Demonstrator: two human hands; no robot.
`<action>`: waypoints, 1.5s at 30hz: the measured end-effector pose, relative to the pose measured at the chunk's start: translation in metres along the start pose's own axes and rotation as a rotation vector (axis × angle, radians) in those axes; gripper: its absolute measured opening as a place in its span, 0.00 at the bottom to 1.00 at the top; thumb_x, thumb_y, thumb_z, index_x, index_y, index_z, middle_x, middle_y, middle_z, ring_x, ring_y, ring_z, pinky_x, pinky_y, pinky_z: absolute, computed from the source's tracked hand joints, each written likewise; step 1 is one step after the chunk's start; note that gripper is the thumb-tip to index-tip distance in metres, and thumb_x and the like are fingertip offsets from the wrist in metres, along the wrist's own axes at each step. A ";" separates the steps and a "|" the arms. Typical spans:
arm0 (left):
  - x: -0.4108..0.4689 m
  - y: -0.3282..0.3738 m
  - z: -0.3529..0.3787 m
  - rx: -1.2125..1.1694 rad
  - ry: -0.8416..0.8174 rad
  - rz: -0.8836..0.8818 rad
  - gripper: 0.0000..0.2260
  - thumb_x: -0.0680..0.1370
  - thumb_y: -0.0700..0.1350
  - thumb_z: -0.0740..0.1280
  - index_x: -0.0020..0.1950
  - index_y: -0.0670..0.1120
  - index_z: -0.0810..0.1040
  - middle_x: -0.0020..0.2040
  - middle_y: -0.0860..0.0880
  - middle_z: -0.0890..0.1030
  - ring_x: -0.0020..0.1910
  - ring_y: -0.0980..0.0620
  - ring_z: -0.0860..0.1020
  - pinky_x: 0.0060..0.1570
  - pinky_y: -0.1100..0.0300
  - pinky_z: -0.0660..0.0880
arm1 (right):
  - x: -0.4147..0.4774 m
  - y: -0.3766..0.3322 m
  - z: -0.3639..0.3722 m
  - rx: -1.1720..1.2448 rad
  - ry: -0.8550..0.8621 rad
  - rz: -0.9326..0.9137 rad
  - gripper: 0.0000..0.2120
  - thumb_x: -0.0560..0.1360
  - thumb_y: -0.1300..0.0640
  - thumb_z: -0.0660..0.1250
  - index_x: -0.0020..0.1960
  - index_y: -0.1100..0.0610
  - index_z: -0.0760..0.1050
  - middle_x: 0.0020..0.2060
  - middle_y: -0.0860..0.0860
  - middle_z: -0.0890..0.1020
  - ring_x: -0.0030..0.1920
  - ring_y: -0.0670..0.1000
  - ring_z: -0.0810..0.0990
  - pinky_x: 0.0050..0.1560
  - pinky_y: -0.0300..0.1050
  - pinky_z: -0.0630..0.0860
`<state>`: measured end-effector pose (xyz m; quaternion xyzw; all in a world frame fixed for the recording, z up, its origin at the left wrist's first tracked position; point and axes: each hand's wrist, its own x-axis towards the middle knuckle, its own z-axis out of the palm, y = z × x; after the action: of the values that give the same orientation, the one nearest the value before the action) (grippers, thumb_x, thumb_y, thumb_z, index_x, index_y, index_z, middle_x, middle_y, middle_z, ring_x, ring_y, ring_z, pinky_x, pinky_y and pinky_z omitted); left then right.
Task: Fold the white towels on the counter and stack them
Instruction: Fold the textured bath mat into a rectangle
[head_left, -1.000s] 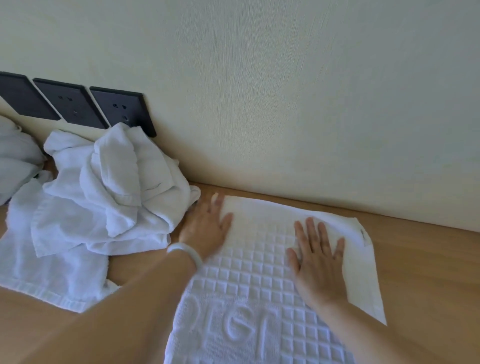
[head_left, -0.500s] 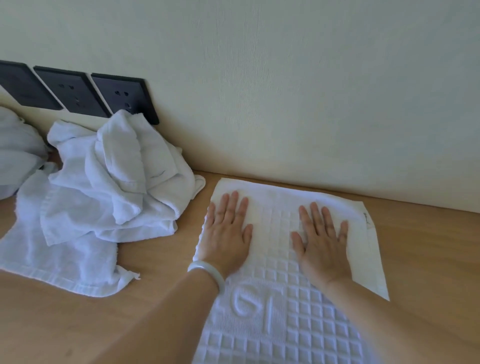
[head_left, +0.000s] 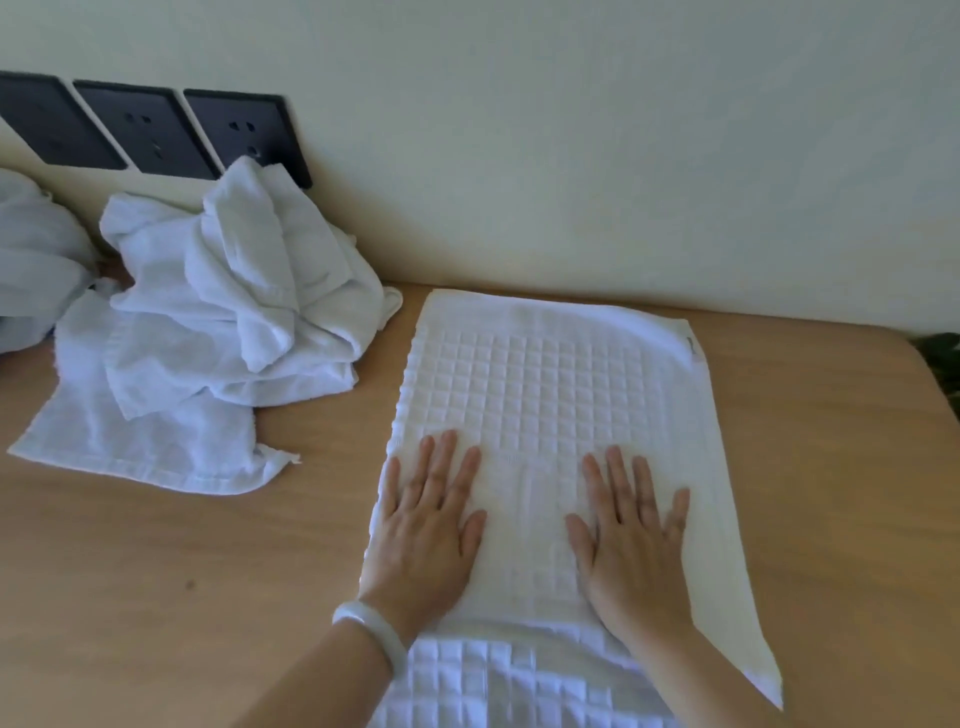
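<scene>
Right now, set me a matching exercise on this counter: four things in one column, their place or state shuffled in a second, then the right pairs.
Things:
1. checked towel
2. heap of towels
3. sockets
4. bracelet

Place or state:
A. round the left wrist
B. on the wall, behind the heap
C. spread flat under the left hand and the right hand
D. crumpled, at the left of the counter

Pairs: 1-C, 2-D, 3-B, 4-A.
</scene>
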<state>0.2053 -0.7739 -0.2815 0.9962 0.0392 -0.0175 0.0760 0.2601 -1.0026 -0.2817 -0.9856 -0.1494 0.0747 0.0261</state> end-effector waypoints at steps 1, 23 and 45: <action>0.007 0.000 0.000 0.006 -0.007 -0.004 0.28 0.81 0.57 0.49 0.80 0.51 0.54 0.81 0.48 0.53 0.79 0.48 0.51 0.74 0.42 0.54 | 0.008 -0.001 -0.002 -0.012 -0.003 0.004 0.30 0.82 0.39 0.37 0.81 0.48 0.45 0.80 0.50 0.47 0.80 0.54 0.42 0.74 0.69 0.43; -0.054 -0.020 -0.004 0.037 0.063 0.038 0.27 0.82 0.55 0.47 0.79 0.46 0.59 0.79 0.44 0.59 0.78 0.45 0.56 0.75 0.41 0.52 | -0.092 0.060 0.009 0.124 0.064 0.263 0.36 0.77 0.34 0.34 0.81 0.51 0.42 0.80 0.51 0.45 0.80 0.53 0.48 0.78 0.58 0.48; -0.145 0.033 -0.032 -0.576 0.055 0.459 0.04 0.79 0.48 0.65 0.48 0.50 0.78 0.58 0.58 0.76 0.62 0.56 0.73 0.61 0.58 0.70 | -0.182 0.045 -0.024 0.454 0.227 -0.210 0.09 0.78 0.46 0.59 0.46 0.47 0.78 0.57 0.39 0.77 0.59 0.40 0.72 0.60 0.35 0.67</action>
<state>0.0649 -0.8126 -0.2394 0.9170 -0.1798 0.0385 0.3540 0.1048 -1.1005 -0.2356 -0.9357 -0.2264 -0.0079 0.2703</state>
